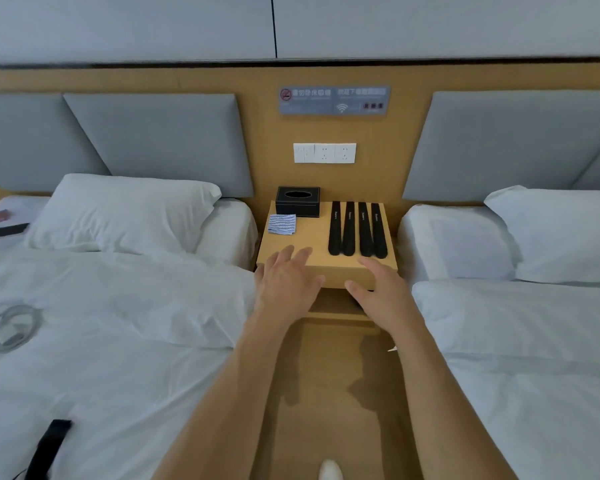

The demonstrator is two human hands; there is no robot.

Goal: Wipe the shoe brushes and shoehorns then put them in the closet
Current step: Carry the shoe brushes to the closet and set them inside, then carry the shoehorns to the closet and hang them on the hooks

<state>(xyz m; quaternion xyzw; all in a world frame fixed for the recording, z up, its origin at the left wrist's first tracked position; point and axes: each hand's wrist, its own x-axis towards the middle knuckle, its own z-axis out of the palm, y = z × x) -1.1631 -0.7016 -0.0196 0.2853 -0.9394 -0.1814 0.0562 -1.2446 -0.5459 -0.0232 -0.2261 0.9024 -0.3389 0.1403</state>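
Note:
Several long black shoehorns or brushes [357, 228] lie side by side on the right half of a wooden nightstand [312, 240] between two beds. A folded blue-and-white cloth [282, 224] rests at the nightstand's left side, in front of a black tissue box [298, 201]. My left hand [286, 277] hovers open over the nightstand's front left corner, fingers spread, below the cloth. Open too, my right hand [381, 289] is at the front edge, just below the black items. Neither hand holds anything.
White beds flank the nightstand: the left bed [101, 306] carries a coiled cable [11, 327], a phone [7, 231] and a black object [47, 448]; the right bed [520, 341] has a pillow. A socket panel [324, 153] is on the wooden headboard wall. Wooden floor runs between the beds.

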